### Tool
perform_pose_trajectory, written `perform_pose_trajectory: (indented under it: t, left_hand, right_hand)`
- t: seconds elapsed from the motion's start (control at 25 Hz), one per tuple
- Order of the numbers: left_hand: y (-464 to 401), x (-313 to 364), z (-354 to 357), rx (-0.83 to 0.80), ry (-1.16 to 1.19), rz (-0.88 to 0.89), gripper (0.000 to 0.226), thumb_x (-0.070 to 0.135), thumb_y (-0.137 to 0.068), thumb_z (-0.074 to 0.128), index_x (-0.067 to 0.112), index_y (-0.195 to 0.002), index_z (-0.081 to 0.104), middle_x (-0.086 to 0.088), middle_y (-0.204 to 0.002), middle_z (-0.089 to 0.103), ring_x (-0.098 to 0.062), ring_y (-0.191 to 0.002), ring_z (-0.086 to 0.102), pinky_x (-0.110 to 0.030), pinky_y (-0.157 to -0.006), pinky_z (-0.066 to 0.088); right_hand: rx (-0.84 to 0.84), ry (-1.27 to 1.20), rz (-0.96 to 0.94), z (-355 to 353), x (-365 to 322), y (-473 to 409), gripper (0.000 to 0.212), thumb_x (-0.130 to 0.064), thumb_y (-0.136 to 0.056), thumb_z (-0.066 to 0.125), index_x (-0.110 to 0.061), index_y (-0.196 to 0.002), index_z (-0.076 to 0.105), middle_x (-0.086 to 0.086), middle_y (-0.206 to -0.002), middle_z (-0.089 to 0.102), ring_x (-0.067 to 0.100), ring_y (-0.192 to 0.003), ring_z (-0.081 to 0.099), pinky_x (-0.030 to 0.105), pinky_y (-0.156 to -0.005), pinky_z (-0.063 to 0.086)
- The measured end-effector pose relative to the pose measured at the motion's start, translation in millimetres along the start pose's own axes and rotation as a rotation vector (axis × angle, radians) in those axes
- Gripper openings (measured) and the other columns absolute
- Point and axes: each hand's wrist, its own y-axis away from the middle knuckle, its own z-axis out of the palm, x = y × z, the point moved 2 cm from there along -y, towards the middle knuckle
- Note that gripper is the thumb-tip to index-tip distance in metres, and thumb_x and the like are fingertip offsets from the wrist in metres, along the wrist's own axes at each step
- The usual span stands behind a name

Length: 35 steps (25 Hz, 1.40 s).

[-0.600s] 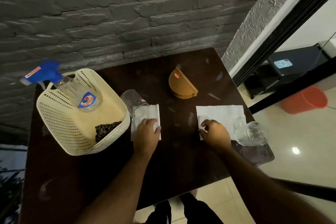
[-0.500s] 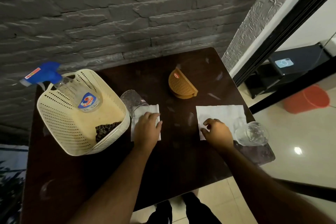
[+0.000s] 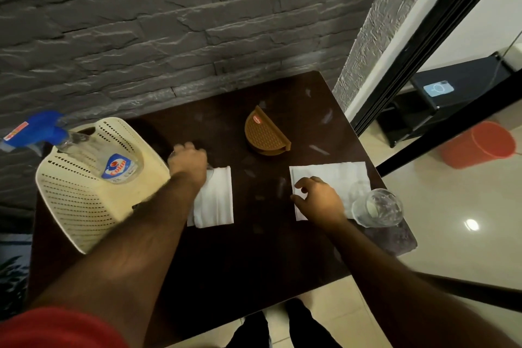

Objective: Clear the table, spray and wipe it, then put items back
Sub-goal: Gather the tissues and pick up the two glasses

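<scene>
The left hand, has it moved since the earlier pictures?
Yes. The left hand went from the folded white napkin up toward the grey stone wall.

A home dining corner: beyond the left hand stands a grey stone-clad wall; right of the right hand, tiled floor and an orange bucket.
</scene>
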Motion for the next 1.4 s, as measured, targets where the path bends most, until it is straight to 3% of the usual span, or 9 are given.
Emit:
perform_pose_trajectory:
  t: [0.12,0.36,0.56,0.72,0.88,1.04,1.16,1.28,1.4]
  left_hand:
    - [-3,1,-2,0.026,-0.031,0.026,0.027,0.014,-0.091,0.053,0.014,-0.117,0.064,-0.013,-0.119,0.056,-0.032,-0.11,0.052,-0.037,-0.084,0.052]
    - [-10,-23,-32,0.029,0.132,-0.043,0.018,0.007,-0.091,0.058,0.007,-0.107,0.066,-0.016,-0.105,0.067,-0.031,-0.098,0.065,-0.037,-0.075,0.051]
    - [-18,-23,-50,-0.109,0.398,-0.074,0.019,0.007,-0.088,0.06,0.002,-0.105,0.068,-0.016,-0.098,0.068,-0.031,-0.091,0.066,-0.034,-0.069,0.051]
    - [-6,1,-45,-0.4,0.829,-0.043,0.017,0.004,-0.088,0.062,-0.004,-0.103,0.064,-0.015,-0.096,0.07,-0.023,-0.079,0.07,-0.028,-0.057,0.057]
    - [14,19,-47,-0.466,1.127,-0.04,0.019,0.011,-0.094,0.057,0.003,-0.11,0.063,-0.016,-0.103,0.068,-0.025,-0.086,0.071,-0.036,-0.074,0.061]
    - [44,37,-27,-0.531,1.475,0.199,0.064,0.047,-0.085,0.066,0.025,-0.14,0.041,0.002,-0.134,0.05,-0.019,-0.12,0.051,-0.045,-0.097,0.048]
    - [53,64,-12,-0.452,1.666,0.304,0.112,0.044,-0.057,0.088,0.03,-0.148,0.024,0.006,-0.143,0.044,-0.017,-0.128,0.047,-0.044,-0.104,0.044]
    - [50,87,-17,-0.403,1.64,0.38,0.115,0.031,-0.054,0.092,0.03,-0.147,0.025,0.001,-0.142,0.046,-0.018,-0.125,0.051,-0.045,-0.1,0.048]
    - [54,112,-26,-0.345,1.549,0.419,0.108,0.036,-0.053,0.092,0.032,-0.142,0.032,0.005,-0.139,0.048,-0.017,-0.124,0.051,-0.043,-0.097,0.051]
  right_hand:
    - [0.004,-0.01,-0.004,-2,0,-2,0.033,-0.039,-0.085,0.065,-0.021,-0.113,0.064,0.001,-0.106,0.062,0.018,-0.08,0.064,0.032,-0.07,0.053]
    - [-0.039,-0.101,-0.072,-2,-24,-13,0.025,-0.033,-0.086,0.065,-0.024,-0.109,0.064,-0.003,-0.101,0.059,0.014,-0.085,0.06,0.017,-0.061,0.037]
    - [-0.139,-0.161,-0.112,-12,-72,-27,0.072,-0.034,-0.078,0.075,-0.025,-0.14,0.041,0.003,-0.135,0.051,0.021,-0.112,0.058,0.035,-0.089,0.053]
    - [-0.194,-0.263,-0.208,-15,-110,-31,0.108,-0.031,-0.066,0.085,-0.028,-0.15,0.017,0.005,-0.152,0.036,0.026,-0.124,0.051,0.046,-0.091,0.055]
    - [-0.112,-0.257,-0.24,-9,-115,-31,0.098,-0.035,-0.067,0.084,-0.027,-0.145,0.025,0.003,-0.142,0.047,0.026,-0.121,0.055,0.044,-0.091,0.054]
    - [-0.042,-0.465,-0.158,-24,-99,-29,0.083,-0.026,-0.068,0.083,-0.023,-0.136,0.035,0.003,-0.128,0.056,0.021,-0.11,0.06,0.036,-0.084,0.056]
    - [-0.091,-0.465,-0.106,-34,-81,-29,0.089,-0.02,-0.069,0.084,-0.019,-0.141,0.031,0.006,-0.129,0.057,0.022,-0.111,0.061,0.036,-0.088,0.054]
    - [-0.184,-0.541,-0.094,-44,-52,-24,0.097,-0.005,-0.069,0.081,-0.021,-0.148,0.027,0.006,-0.133,0.056,0.025,-0.116,0.06,0.035,-0.091,0.055]
    - [-0.21,-0.493,-0.104,-71,-26,-13,0.094,0.005,-0.073,0.074,-0.017,-0.15,0.025,-0.002,-0.132,0.052,0.017,-0.117,0.056,0.023,-0.091,0.051]
